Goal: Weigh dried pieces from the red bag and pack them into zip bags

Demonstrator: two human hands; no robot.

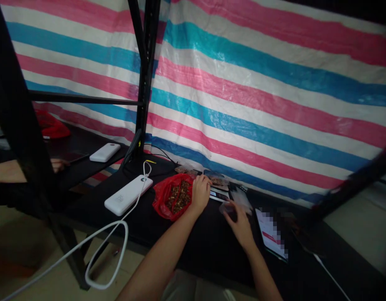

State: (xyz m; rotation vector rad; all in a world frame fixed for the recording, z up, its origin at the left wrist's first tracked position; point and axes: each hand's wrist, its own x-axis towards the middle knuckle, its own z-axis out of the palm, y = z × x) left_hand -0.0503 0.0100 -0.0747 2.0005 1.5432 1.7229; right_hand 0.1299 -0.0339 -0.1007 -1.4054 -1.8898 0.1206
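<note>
My left hand [200, 192] rests at the right edge of a red plastic bag [163, 196] that lies open on the black table and is filled with small brown pieces [179, 195]. Whether its fingers hold any of them cannot be told. My right hand [239, 223] is closed around a small clear plastic bag [228, 207], just in front of a small digital scale [219, 193]. More clear bags [243, 196] lie to the right of the scale.
A white power bank [128, 194] with a white cable [108, 251] lies left of the red bag. A second power bank [105, 152] sits further left. A phone [271, 234] lies at the right. Black frame posts [145, 79] stand behind. Another person's hand [56, 164] shows at far left.
</note>
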